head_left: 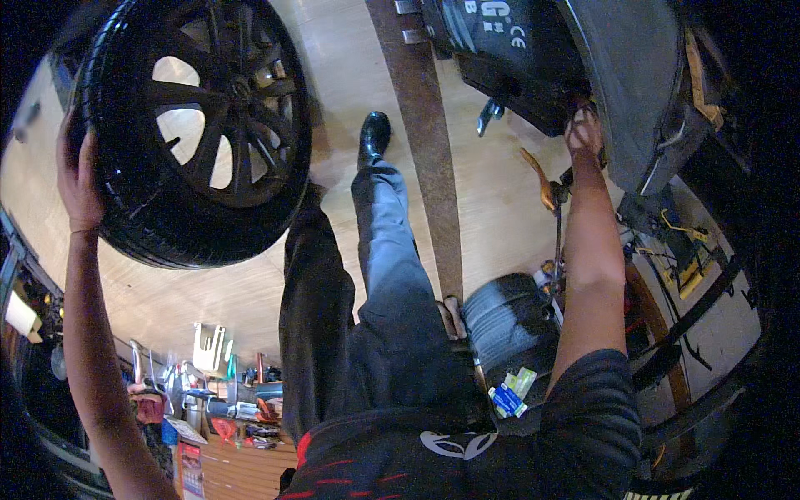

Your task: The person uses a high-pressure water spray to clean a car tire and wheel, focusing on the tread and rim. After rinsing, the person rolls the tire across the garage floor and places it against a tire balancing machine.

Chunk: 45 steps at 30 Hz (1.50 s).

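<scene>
At upper left is a car wheel (237, 87), a black tyre on a dark spoked rim. My left hand (81, 179) grips the tyre's outer left side, thumb and fingers apart across the tread. My right arm reaches far to the right, where my right hand (583, 132) is closed at the dark end of a black machine (517, 79), beside a large grey panel (637, 92). What those fingers hold is in shadow. Just below that hand, an orange-brown curved handle (540, 179) sticks out near a dark metal rod.
Another tyre (508, 321) lies at lower right, with a blue and green packet (512, 392) beside it. A brown metal strip (425, 150) crosses the pale floor. Tools and bottles crowd a wooden bench (237, 467) at lower left. A yellow tool (690, 267) sits far right.
</scene>
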Each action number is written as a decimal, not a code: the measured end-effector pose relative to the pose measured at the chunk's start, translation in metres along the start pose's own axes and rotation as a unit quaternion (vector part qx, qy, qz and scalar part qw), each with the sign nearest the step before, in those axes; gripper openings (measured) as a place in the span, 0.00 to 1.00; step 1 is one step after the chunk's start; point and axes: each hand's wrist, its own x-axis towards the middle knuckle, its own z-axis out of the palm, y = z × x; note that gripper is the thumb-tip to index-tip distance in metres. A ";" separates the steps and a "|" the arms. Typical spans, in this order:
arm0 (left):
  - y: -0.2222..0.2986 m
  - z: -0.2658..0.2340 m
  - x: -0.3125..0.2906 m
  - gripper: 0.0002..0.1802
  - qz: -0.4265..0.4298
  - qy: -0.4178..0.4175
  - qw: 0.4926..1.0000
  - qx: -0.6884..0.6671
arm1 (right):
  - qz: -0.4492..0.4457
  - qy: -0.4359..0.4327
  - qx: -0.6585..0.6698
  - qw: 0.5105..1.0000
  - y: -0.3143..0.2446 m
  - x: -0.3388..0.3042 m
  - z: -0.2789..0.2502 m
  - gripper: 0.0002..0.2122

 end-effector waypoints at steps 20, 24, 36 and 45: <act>0.049 0.024 -0.012 0.35 0.026 -0.019 0.977 0.213 | -0.104 -0.283 0.623 0.722 -0.549 -0.186 -0.170 0.15; 0.048 0.009 -0.004 0.42 0.050 -0.059 0.973 0.218 | -0.024 -0.395 0.680 0.617 -0.586 -0.179 -0.168 0.13; 0.058 0.021 0.000 0.42 0.074 0.019 0.979 0.191 | -0.079 -0.367 0.642 0.668 -0.575 -0.158 -0.163 0.13; 0.071 0.024 0.019 0.43 0.060 0.007 0.982 0.180 | -0.207 -0.101 0.610 0.758 -0.581 -0.146 -0.119 0.08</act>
